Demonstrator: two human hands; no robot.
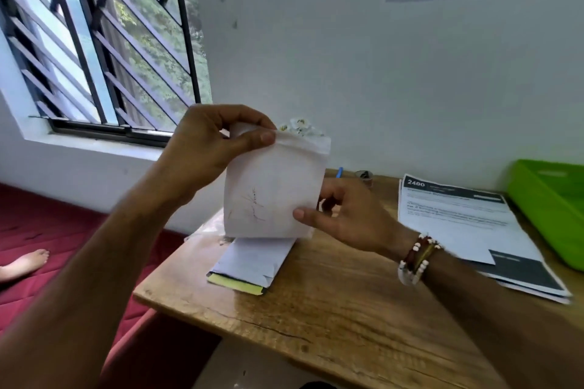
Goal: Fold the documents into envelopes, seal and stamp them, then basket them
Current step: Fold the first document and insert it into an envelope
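I hold a white envelope (271,186) upright above the wooden table (331,303). My left hand (208,148) pinches its top left corner at the flap. My right hand (344,215) grips its lower right edge, thumb on the front. Faint scribbles show on the envelope's face. Below it a stack of envelopes (252,262) lies on the table, with a yellow strip at its near end. Printed documents (467,224) lie to the right. A green basket (550,208) stands at the far right edge.
A blue pen (339,172) and a small tape roll (364,176) lie at the back of the table by the wall. White stickers (300,126) peek over the envelope's top. A barred window is at the left; a red mattress with someone's foot (23,264) lies below.
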